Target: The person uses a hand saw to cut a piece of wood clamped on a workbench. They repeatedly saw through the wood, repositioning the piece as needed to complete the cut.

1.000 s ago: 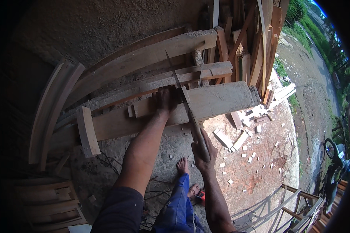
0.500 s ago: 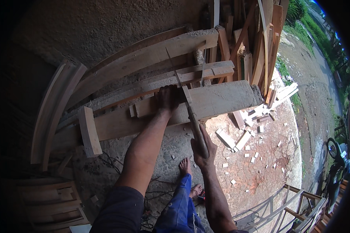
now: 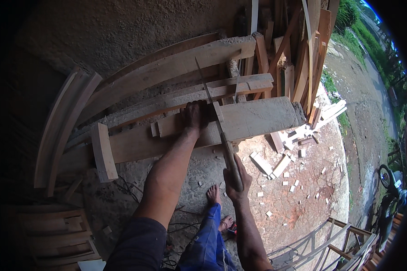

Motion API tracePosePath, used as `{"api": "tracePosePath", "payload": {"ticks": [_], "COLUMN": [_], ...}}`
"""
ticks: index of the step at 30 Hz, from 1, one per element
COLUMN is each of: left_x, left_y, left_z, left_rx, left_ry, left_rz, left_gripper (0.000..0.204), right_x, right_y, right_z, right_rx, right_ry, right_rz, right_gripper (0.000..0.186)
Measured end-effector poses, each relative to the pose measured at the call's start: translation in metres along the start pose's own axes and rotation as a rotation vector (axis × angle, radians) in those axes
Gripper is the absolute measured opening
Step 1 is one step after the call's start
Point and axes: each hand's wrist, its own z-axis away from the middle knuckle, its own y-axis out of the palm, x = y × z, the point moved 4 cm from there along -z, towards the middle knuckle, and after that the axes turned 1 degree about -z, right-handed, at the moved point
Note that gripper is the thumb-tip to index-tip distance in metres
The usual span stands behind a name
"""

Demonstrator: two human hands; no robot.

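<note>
My right hand (image 3: 237, 179) is wrapped round the handle of a handsaw (image 3: 231, 159), low at the near edge of a thick plank (image 3: 262, 118). The saw's thin blade points away from me, across a smaller wooden piece (image 3: 171, 125) that lies on the plank. Just left of the blade, my left hand (image 3: 195, 114) is closed over this piece and presses it down. Part of the piece is hidden under my fingers, and a short end shows to the right of the blade. How deep the blade sits in the wood I cannot tell.
Long boards (image 3: 167, 61) lie beyond the plank, and a short block (image 3: 105, 151) rests across its left part. Upright offcuts (image 3: 300, 67) lean at the back right. Small wood scraps (image 3: 294, 185) litter the ground. A wooden frame (image 3: 348, 232) stands lower right, near a motorbike (image 3: 391, 192).
My right hand has drawn the saw slightly back toward me, so the blade has slid along the wood. The left hand keeps its place on the wooden piece.
</note>
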Motion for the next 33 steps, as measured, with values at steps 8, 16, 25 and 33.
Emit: {"api": "tracePosePath", "payload": {"ticks": [8,16,25,33], "left_x": [0.01,-0.02,0.005,0.008], "left_y": [-0.007,-0.035,-0.012,-0.009], "left_z": [0.01,0.006,0.011,0.011], "left_rx": [-0.097,0.027,-0.116,-0.129], "left_ry": [-0.102,0.01,-0.042,-0.04], "left_rz": [0.118,0.041,0.053,0.07], "left_gripper": [0.015,0.014,0.014,0.016], "right_x": [-0.02,0.004,-0.014,-0.018], "right_y": [-0.08,0.006,-0.072,-0.01], "right_z": [0.164,-0.018,0.134,0.041], "right_rx": [0.076,0.047,0.038,0.02], "right_ry": [0.057,0.061,-0.047,0.011], "right_rz": [0.24,-0.047,0.222,0.015], "right_gripper": [0.049,0.057,0.049,0.058]}}
